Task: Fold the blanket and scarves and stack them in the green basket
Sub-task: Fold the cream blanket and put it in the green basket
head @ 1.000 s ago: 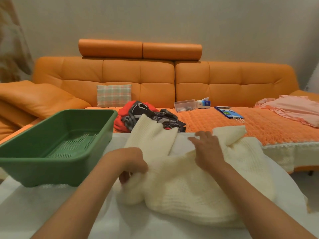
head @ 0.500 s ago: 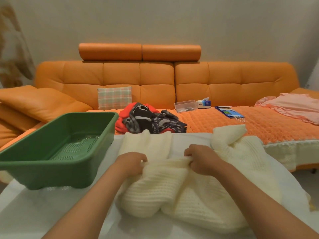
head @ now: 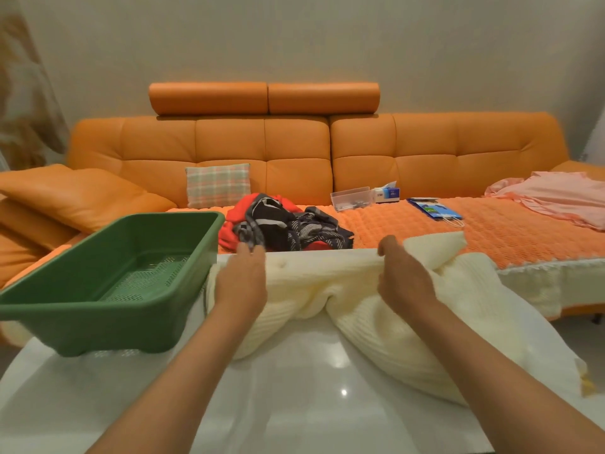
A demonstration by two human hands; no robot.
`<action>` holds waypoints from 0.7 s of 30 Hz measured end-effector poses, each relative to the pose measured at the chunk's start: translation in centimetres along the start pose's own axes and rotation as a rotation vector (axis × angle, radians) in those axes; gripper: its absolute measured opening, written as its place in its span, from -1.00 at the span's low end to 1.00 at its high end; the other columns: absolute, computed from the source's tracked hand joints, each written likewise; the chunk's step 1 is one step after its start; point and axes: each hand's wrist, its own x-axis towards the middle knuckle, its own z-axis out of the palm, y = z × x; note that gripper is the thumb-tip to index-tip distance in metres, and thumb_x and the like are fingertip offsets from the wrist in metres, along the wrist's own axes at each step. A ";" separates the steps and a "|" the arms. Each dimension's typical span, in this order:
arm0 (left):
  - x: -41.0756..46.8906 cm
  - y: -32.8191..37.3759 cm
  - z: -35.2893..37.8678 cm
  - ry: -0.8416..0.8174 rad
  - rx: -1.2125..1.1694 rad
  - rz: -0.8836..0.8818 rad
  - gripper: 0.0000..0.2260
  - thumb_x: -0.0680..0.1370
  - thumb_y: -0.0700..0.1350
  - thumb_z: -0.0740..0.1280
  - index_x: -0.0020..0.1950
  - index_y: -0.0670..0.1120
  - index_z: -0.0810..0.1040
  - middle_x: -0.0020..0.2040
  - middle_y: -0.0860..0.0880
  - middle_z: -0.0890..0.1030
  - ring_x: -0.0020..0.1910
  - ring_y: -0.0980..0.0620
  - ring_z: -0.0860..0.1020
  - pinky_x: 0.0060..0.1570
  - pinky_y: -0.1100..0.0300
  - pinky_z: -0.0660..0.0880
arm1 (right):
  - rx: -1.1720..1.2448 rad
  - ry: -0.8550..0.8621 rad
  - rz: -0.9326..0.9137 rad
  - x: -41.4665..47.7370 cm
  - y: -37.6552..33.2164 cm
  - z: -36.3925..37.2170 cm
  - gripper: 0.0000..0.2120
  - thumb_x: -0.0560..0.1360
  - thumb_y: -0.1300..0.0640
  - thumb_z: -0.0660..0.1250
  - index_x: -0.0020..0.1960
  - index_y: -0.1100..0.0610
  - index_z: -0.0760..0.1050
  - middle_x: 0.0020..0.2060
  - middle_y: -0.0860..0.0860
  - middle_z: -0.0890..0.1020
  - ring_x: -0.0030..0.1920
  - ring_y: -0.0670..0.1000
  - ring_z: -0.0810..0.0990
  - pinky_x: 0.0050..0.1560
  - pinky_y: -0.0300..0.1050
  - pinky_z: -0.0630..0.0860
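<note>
The left hand (head: 240,280) and right hand (head: 404,280) each appear to pinch the far edge of the cream blanket (head: 393,339), though the fingertips are hidden behind it. The blanket lies bunched on the white table (head: 294,404), just beside the empty green basket (head: 98,326). The scarves (head: 281,224) are heaped on the sofa (head: 425,152).

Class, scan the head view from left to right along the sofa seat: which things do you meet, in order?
Plaid cushion → heap of red and dark scarves → clear plastic box → tissue box → blue packet → pink cloth.
</note>
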 end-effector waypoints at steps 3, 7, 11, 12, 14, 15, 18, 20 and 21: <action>-0.9 1.0 0.8 -0.219 -0.192 0.227 -0.93 0.55 0.03 0.30 0.00 0.09 0.45 0.00 0.07 0.55 0.00 -0.03 0.54 -0.12 0.10 0.41 | 0.189 -0.385 -0.177 -2.1 -1.9 0.0 -0.85 0.49 -0.05 0.39 -0.07 -0.04 0.44 -0.18 -0.09 0.59 -0.17 -0.01 0.55 -0.15 -0.04 0.53; -2.5 0.3 3.3 -0.427 0.067 0.344 -0.60 0.42 0.25 0.38 0.21 0.16 0.49 0.17 0.08 0.42 0.19 0.01 0.37 0.10 0.08 0.38 | -0.274 -0.617 -0.375 -4.1 -1.2 1.1 -0.54 0.44 -0.06 0.41 0.31 -0.17 0.42 0.13 -0.08 0.50 0.15 0.03 0.52 -0.03 -0.08 0.37; -2.3 -1.3 4.3 -0.319 0.084 0.351 -0.54 0.51 -0.10 0.34 0.38 0.18 0.40 0.32 0.06 0.37 0.30 -0.02 0.33 0.21 0.11 0.25 | -0.384 -0.475 -0.250 -2.6 0.2 0.0 -0.70 0.54 0.15 0.27 0.23 -0.08 0.56 0.17 -0.01 0.59 0.22 0.10 0.53 0.15 -0.11 0.35; -2.3 -1.7 4.3 -0.290 0.074 0.359 -0.50 0.50 -0.20 0.30 0.39 0.18 0.38 0.33 0.07 0.37 0.30 -0.02 0.34 0.21 0.13 0.24 | -0.466 -0.377 -0.229 -2.3 0.5 -0.6 -0.73 0.53 0.17 0.25 0.17 -0.05 0.58 0.11 0.00 0.61 0.18 0.10 0.54 0.18 -0.09 0.35; -2.4 -2.4 4.4 -0.260 0.035 0.352 -0.42 0.46 -0.31 0.28 0.41 0.14 0.36 0.31 0.06 0.40 0.28 -0.03 0.39 0.22 0.12 0.24 | -0.554 -0.188 -0.159 -1.8 1.4 -1.7 -0.73 0.52 0.19 0.18 0.10 0.00 0.59 0.01 -0.01 0.64 0.08 0.08 0.55 0.15 -0.04 0.36; -2.4 -2.8 4.5 -0.248 0.004 0.335 -0.40 0.44 -0.33 0.29 0.41 0.12 0.36 0.28 0.05 0.42 0.25 -0.05 0.42 0.21 0.11 0.26 | -0.566 -0.127 -0.102 -1.6 2.0 -2.2 -0.72 0.54 0.19 0.15 0.10 0.01 0.59 -0.01 -0.01 0.64 0.05 0.07 0.54 0.14 -0.02 0.35; -2.2 -3.2 4.6 -0.243 -0.131 0.263 -0.56 0.46 -0.28 0.29 0.30 0.06 0.46 0.14 0.02 0.50 0.13 -0.10 0.49 0.10 0.09 0.36 | -0.630 -0.134 0.084 -1.7 3.6 -2.9 -0.73 0.55 0.14 0.11 0.15 0.01 0.52 0.06 0.03 0.61 0.17 0.10 0.45 0.27 0.08 0.29; -2.1 -2.7 3.9 -0.261 -0.196 0.198 -0.67 0.55 -0.22 0.22 0.26 0.07 0.45 0.11 0.02 0.53 0.06 -0.07 0.50 -0.01 0.11 0.40 | -0.696 -0.147 0.067 -2.2 4.1 -2.0 -0.71 0.51 0.09 0.18 0.22 0.02 0.46 0.16 0.08 0.54 0.26 0.17 0.38 0.32 0.19 0.21; -2.0 -2.4 3.5 -0.253 -0.182 0.196 -0.67 0.56 -0.20 0.19 0.28 0.09 0.41 0.08 0.01 0.54 -0.01 -0.04 0.49 -0.09 0.12 0.36 | -0.676 -0.093 -0.025 -2.4 4.2 -1.4 -0.65 0.46 0.09 0.27 0.25 0.03 0.45 0.17 0.10 0.50 0.24 0.19 0.39 0.28 0.19 0.25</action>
